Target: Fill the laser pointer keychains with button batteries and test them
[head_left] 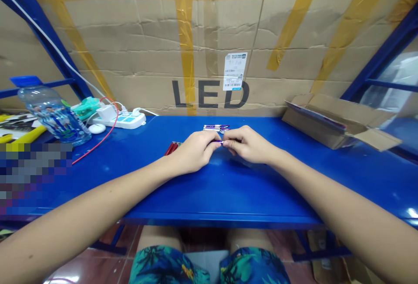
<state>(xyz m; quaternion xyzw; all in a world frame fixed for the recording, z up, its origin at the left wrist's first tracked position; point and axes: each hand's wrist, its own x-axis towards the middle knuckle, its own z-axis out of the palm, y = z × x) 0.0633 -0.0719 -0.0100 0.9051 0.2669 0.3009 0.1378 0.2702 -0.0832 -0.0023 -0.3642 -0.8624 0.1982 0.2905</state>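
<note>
Over the middle of the blue table, my left hand (pixel 198 151) and my right hand (pixel 248 145) meet fingertip to fingertip. Both are closed in a pinch on a slim purple pen (pixel 220 142), which shows only as a short purple and silver bit between them. The fingers hide the rest of it. Just behind the hands lie several purple-and-silver pens (pixel 214 128) side by side. Several dark red pen-like tubes (pixel 171 148) lie beside my left hand, partly covered by it.
An open cardboard box (pixel 313 123) sits at the right of the blue table (pixel 209 192). To the left are a water bottle (pixel 57 114), a white power strip (pixel 130 120) with plugs, a white rounded object (pixel 97 128) and a red cable (pixel 109 133). A large taped carton (pixel 143 49) stands behind.
</note>
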